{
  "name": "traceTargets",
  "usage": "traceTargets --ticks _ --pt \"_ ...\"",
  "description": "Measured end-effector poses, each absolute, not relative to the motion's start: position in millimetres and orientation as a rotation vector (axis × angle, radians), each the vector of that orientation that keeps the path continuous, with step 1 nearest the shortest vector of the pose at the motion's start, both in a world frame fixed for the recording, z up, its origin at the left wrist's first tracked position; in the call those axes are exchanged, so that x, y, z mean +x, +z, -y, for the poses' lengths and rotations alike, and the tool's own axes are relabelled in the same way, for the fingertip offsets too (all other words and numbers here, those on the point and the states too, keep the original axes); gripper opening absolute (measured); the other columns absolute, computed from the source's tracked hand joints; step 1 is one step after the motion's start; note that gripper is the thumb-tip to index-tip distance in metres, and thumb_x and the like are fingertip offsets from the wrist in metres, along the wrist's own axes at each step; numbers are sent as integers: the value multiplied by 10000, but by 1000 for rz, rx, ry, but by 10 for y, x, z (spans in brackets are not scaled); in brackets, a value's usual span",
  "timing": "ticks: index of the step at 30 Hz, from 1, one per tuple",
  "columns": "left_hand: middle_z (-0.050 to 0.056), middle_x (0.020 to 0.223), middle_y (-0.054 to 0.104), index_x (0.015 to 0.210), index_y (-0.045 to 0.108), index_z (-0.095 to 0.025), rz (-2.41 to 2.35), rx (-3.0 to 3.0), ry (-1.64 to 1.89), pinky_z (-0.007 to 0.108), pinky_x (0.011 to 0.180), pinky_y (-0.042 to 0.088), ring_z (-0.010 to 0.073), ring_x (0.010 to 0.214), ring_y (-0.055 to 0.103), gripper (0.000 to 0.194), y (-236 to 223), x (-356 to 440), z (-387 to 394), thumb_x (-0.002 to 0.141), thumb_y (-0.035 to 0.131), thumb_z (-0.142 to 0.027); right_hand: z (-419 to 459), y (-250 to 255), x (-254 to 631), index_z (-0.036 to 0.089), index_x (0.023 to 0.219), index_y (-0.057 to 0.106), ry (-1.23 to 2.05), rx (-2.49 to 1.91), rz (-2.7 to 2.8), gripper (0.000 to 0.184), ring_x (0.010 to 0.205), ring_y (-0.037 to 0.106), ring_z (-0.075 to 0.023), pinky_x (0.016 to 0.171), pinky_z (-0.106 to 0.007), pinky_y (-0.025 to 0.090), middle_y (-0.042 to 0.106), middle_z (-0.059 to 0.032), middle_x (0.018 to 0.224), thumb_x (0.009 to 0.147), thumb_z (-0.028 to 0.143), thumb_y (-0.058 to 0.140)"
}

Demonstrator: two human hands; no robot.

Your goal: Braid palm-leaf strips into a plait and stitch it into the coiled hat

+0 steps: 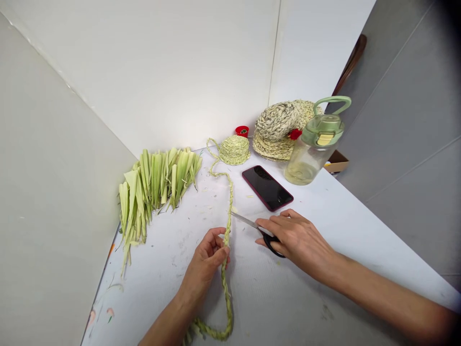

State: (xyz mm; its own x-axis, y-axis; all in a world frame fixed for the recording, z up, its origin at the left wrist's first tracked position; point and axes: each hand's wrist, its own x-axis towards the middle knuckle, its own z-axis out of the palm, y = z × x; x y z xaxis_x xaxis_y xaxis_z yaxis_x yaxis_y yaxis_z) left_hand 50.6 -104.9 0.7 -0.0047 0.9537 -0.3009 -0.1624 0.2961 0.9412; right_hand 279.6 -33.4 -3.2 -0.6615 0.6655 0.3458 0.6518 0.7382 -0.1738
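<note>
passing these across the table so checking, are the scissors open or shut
Shut, it seems: the scissors in the right hand show one narrow blade line, with no visible gap between blades.

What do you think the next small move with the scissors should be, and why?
I would probably snip a loose strand from the plaited leaf braid. The right hand grips the black-handled scissors with their tip beside the braid, while the left hand pinches the braid, steadying it for a cut.
</note>
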Motion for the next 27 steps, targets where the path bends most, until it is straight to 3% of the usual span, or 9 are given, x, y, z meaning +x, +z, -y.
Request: traceTargets --ticks 2,5,8,12,17,22,25,27 --pt "2 897 564 1151 602 -204 -1199 848 1058 217 568 366 88 631 500 291 21 508 1060 862 587 -235 299 -51 2809 204 1085 638 69 -1041 2504 213 699 591 -182 757 -327 365 681 -12 799 917 335 654" --pt "34 995 598 1171 599 -183 -1132 855 1045 222 481 249 38 493 355 307 69 514 1070 881 524 -251 263 -62 2818 196 1109 636 81 -1079 2470 274 714 590 -183 781 -335 387 666 -14 796 896 362 681" --pt "-36 757 538 1230 579 -193 -1140 814 1008 221 446 148 33 436 189 350 118 520 1068 921 549 -354 252 -62 2816 189 1145 621 103 -1120 2451 329 757 601 -196 786 -342 405 665 -32 848 882 372 694" --pt "-109 533 318 1290 564 -202 -1131 781 951 213 415 105 67 433 119 460 114 525 1068 919 581 -473 265 -75 2795 178 1202 601 89 -1119 2471 418 854 603 -236 806 -368 424 657 -64 921 860 393 707" --pt "-104 502 335 1299 585 -205 -1153 846 858 206 414 128 70 440 151 515 37 535 1098 895 605 -522 275 -88 2760 155 1225 610 86 -1119 2522 469 897 593 -257 855 -382 421 660 -79 956 837 385 738" --pt "-72 561 420 1245 637 -200 -1183 951 791 203 437 196 70 441 235 448 28 540 1092 906 594 -490 275 -33 2754 211 1096 666 236 -1192 2590 285 742 595 -211 751 -329 404 678 -23 807 858 359 721" --pt "3 751 567 1081 710 -182 -1192 1015 874 224 606 390 117 603 486 287 40 538 1073 899 605 -378 278 2 2761 225 950 681 301 -1204 2637 128 683 595 -196 707 -313 381 687 -7 750 882 333 691" --pt "35 850 599 974 729 -170 -1201 1010 926 257 758 424 164 772 547 204 39 534 1068 881 602 -298 274 7 2772 225 888 676 332 -1217 2637 103 646 592 -188 679 -306 373 694 -2 720 908 325 658"
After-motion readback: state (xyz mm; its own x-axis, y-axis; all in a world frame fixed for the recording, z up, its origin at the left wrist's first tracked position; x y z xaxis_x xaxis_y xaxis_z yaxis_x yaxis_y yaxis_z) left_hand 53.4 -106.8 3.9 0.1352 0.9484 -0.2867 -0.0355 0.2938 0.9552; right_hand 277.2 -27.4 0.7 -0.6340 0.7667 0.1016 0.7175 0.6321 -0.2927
